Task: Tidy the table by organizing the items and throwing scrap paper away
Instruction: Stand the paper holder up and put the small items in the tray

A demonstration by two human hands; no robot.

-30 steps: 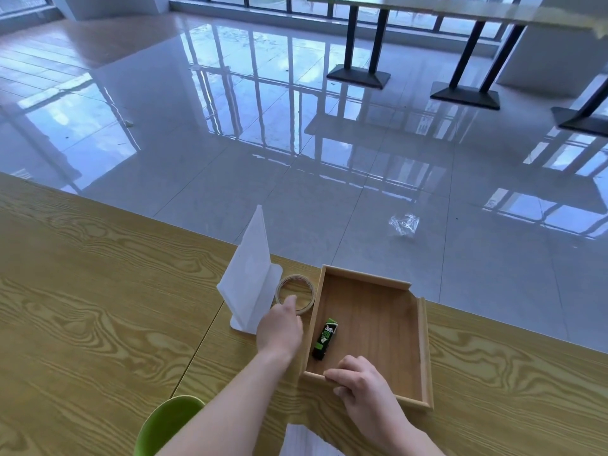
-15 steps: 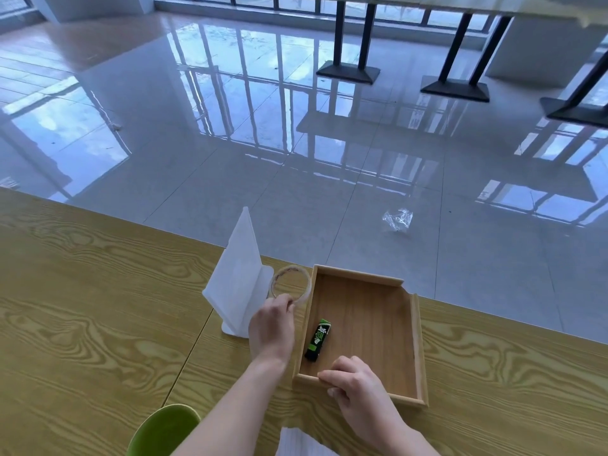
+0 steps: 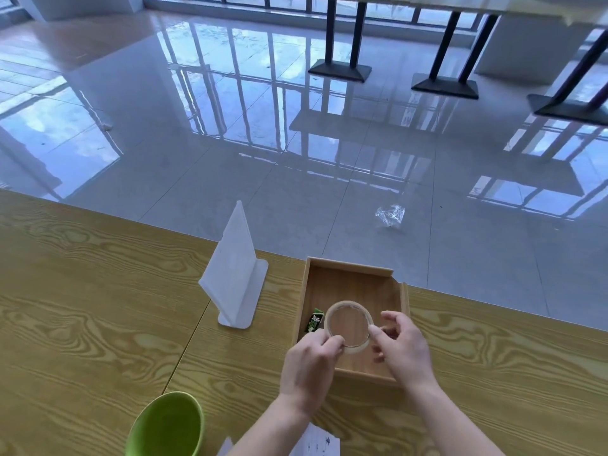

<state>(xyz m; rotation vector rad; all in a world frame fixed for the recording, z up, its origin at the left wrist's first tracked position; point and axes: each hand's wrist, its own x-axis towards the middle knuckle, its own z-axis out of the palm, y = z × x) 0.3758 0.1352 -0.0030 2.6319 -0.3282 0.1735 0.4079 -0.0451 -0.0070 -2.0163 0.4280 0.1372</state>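
A clear tape roll (image 3: 348,326) hangs just above the wooden tray (image 3: 349,268). My left hand (image 3: 309,366) pinches its near rim. My right hand (image 3: 404,350) touches the roll's right edge with a fingertip, its other fingers apart. A small green and black packet (image 3: 313,320) lies in the tray's left side, partly behind the roll. Scrap paper (image 3: 317,442) with printed marks lies at the table's near edge, between my forearms.
A white plastic sign stand (image 3: 235,274) stands upright left of the tray. A green bowl (image 3: 167,426) sits at the near edge on the left. The table's far edge runs just behind the tray. A crumpled clear wrapper (image 3: 390,216) lies on the floor beyond.
My left hand lifted the tape roll from beside the sign stand and carried it right over the tray. My right hand left the tray's front rim and rose to the roll.
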